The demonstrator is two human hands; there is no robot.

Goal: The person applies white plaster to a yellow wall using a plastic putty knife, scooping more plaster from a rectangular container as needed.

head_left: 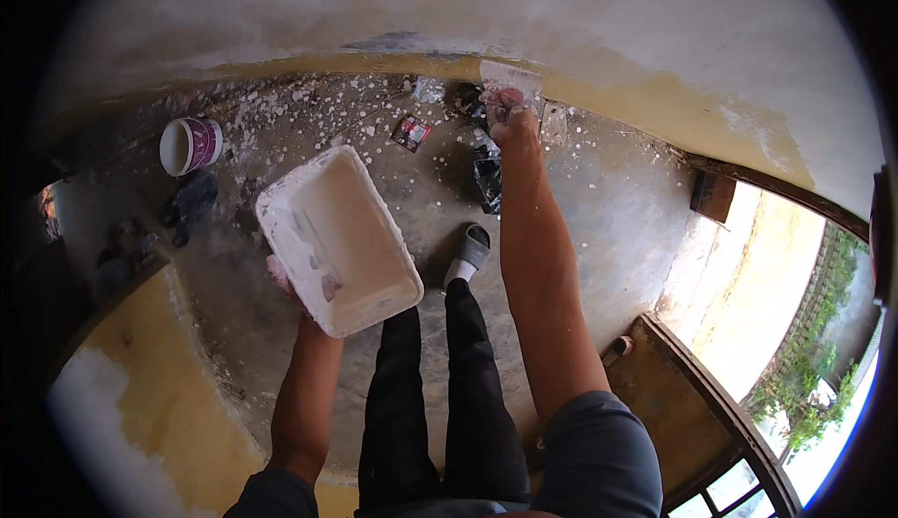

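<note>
My left hand [281, 277] grips a white rectangular plastic tub [374, 315] by its left side. Some of its fingers are hidden under the tub, and wet white putty coats the tub's inside and rim. Out ahead, my right arm is stretched toward the foot of the wall. My right hand [510, 123], smeared with white, is closed round a wide putty knife [511, 77]. The knife's whitish blade is at the wall's yellow lower band [655, 107]; I cannot tell whether it touches. The hand hides the handle.
White splatters cover the concrete floor [599, 209]. A white-and-purple bucket [204, 144] lies at the left. Black plastic [487, 177] and a small red-and-dark packet [411, 133] lie near the wall. To the right are a brown block [713, 195] and a bright doorway [748, 266].
</note>
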